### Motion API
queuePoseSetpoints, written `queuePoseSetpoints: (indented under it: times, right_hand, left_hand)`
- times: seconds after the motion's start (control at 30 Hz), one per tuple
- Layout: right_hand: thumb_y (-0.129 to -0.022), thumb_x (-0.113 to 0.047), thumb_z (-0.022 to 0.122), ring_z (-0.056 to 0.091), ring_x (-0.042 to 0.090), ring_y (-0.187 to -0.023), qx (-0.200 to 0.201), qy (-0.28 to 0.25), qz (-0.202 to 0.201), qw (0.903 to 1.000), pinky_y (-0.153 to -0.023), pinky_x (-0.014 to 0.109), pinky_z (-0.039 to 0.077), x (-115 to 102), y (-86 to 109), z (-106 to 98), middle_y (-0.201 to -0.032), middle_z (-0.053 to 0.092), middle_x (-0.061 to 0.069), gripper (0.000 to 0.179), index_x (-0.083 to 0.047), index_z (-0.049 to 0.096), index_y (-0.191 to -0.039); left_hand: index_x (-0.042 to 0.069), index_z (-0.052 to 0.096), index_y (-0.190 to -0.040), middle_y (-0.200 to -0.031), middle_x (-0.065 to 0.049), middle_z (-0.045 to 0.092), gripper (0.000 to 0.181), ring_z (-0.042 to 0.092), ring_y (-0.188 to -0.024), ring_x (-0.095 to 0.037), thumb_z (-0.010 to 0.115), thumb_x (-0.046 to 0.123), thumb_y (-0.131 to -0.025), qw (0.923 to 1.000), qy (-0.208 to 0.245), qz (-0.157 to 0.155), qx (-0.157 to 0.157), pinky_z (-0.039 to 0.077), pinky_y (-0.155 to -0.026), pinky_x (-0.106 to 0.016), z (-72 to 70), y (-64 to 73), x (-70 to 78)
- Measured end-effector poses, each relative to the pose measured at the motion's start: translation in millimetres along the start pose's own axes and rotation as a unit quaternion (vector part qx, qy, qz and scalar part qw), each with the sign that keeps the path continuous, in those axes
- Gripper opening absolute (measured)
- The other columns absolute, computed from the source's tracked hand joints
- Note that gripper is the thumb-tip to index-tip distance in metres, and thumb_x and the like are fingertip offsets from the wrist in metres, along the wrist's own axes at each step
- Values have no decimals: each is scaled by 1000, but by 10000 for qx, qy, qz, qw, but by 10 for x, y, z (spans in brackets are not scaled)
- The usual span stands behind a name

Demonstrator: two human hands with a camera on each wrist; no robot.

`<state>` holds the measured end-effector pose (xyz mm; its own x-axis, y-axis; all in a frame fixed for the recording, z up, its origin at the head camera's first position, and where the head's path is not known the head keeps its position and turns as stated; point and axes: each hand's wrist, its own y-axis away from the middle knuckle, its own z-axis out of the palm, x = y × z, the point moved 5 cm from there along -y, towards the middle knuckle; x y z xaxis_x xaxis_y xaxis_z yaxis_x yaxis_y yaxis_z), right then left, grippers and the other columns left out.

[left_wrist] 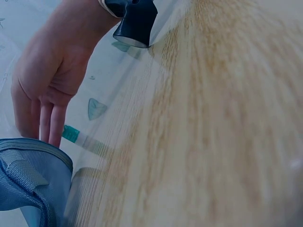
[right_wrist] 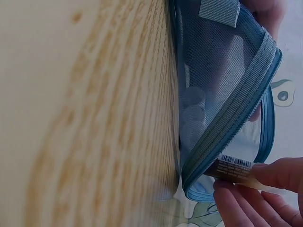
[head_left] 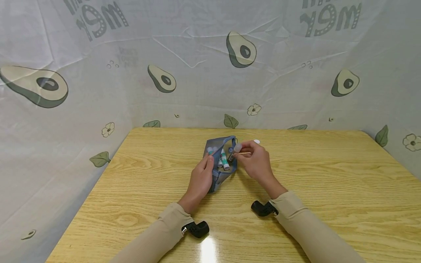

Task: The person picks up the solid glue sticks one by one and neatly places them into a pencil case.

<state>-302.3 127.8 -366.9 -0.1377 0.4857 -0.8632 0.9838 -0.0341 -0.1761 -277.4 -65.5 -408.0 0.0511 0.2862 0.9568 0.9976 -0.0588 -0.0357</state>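
Observation:
My left hand (head_left: 200,177) grips the near left side of a blue-grey zippered mesh pouch (head_left: 217,179), whose mouth is open to the right. White tubes (head_left: 224,160) with green labels, resembling glue sticks, lie inside. At the mouth, my right hand (head_left: 258,162) pinches a small dark-labelled tube (right_wrist: 232,169) with a barcode, between thumb and fingers. The tube's lower end is within the zipper rim; a translucent round end (head_left: 237,147) shows at its top. In the left wrist view, the pouch (left_wrist: 47,165) hides the right fingertips (left_wrist: 45,123).
Beyond my right hand, a small white round end (head_left: 257,141) shows on the wooden table (head_left: 158,160). A green-topped pale tube (left_wrist: 71,134) appears near the right fingers in the left wrist view. The table meets an avocado-print cloth (head_left: 197,102) at the back.

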Motion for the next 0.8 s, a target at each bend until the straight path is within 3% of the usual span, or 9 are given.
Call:
queuePoseSetpoints:
  times: [0.33, 0.5, 0.63, 0.8]
  right_hand:
    - [-98, -12, 77, 79, 35, -108, -63, -80, 184, 9998, -82, 27, 63, 40, -21, 11, -119, 76, 23, 32, 0, 67, -126]
    - [-97, -13, 78, 80, 27, -99, -62, -48, 315, 9995, -75, 16, 55, 64, -35, 19, -115, 78, 22, 32, 0, 68, -124]
    - [-97, -13, 78, 76, 19, -95, -160, -71, 535, 9984, -75, 16, 55, 97, -44, 37, -114, 79, 21, 35, 2, 67, -126]
    - [-99, -10, 74, 79, 17, -93, -455, -677, 863, 9929, -82, 26, 65, 152, -42, 85, -119, 77, 25, 41, 7, 62, -134]
  left_hand:
    - [11, 41, -164, -174, -8, 33, 60, 26, -163, -35, 35, 46, -116, 10000, 19, -32, -8, 24, -133, -56, 0, 3, 4]
    - [11, 43, -163, -174, -8, 34, 59, 27, -163, -35, 35, 46, -116, 10000, -19, 6, 21, 25, -133, -56, -6, 6, 11]
    - [9, 43, -163, -174, -8, 35, 59, 28, -163, -35, 36, 45, -116, 10000, -34, 29, 62, 26, -132, -56, -6, -2, 9]
    - [8, 42, -164, -173, -8, 36, 59, 29, -163, -35, 37, 44, -116, 9999, -21, 13, 104, 26, -133, -55, -8, -2, 15]
